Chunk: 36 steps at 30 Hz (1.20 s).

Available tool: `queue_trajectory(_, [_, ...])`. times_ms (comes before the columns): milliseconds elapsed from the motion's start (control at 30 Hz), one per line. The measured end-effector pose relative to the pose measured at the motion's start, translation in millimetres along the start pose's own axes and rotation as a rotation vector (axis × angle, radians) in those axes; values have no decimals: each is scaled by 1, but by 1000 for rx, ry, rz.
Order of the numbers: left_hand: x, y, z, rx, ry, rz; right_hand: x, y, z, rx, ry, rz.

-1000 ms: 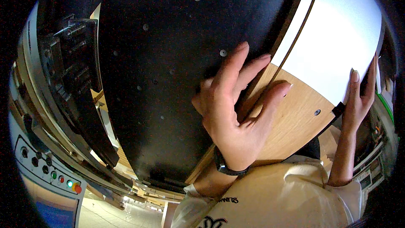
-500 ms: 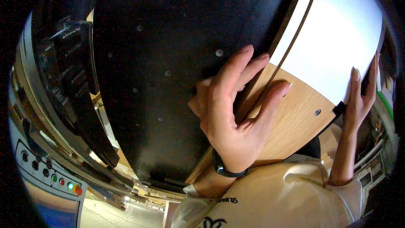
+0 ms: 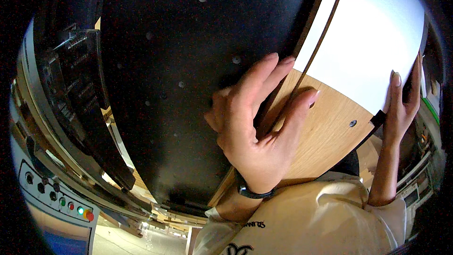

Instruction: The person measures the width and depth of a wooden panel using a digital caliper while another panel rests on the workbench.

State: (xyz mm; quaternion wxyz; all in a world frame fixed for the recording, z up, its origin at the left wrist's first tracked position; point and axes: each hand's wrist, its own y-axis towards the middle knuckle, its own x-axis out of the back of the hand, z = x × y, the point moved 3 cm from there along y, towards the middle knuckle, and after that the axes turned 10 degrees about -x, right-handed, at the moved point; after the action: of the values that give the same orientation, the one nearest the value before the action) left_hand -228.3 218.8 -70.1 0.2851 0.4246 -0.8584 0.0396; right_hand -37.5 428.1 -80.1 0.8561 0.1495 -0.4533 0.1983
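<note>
A wood-grain panel (image 3: 330, 132) with a white board (image 3: 373, 42) on it lies against a big black perforated surface (image 3: 188, 66). My left hand (image 3: 255, 127), a dark band on its wrist, straddles the panel's left edge: thumb on the wood, two long fingers stretched over the black surface, the other fingers curled. My right hand (image 3: 401, 104) reaches up at the far right, its fingers hooked round the white board's right edge, just above a small black corner piece (image 3: 377, 118).
Dark machine rails and brackets (image 3: 75, 80) curve down the left side. A grey control box with coloured buttons (image 3: 61, 198) sits at lower left. My cream shirt (image 3: 321, 217) fills the bottom. Shelving shows at the far right edge.
My left hand's fingers have crept slightly up and spread along the panel edge. The right hand stays on the white board's edge.
</note>
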Motion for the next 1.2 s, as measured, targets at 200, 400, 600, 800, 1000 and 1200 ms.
queue_trajectory(200, [2,0,3,-7,-20,-8,0,-1,-1,-17,-20,-2])
queue_trajectory(400, [2,-1,-2,31,-35,-27,-1,-3,-1,-61,27,-4])
queue_trajectory(600, [-5,-8,7,52,-181,-173,-1,-3,3,-47,-1,-39])
queue_trajectory(800, [10,1,-11,48,-108,-111,8,11,7,10,74,-42])
queue_trajectory(1000, [88,-42,-66,14,323,-240,0,5,33,14,166,-27])
queue_trajectory(1200, [109,-141,-85,162,340,-210,0,6,0,121,253,-94])
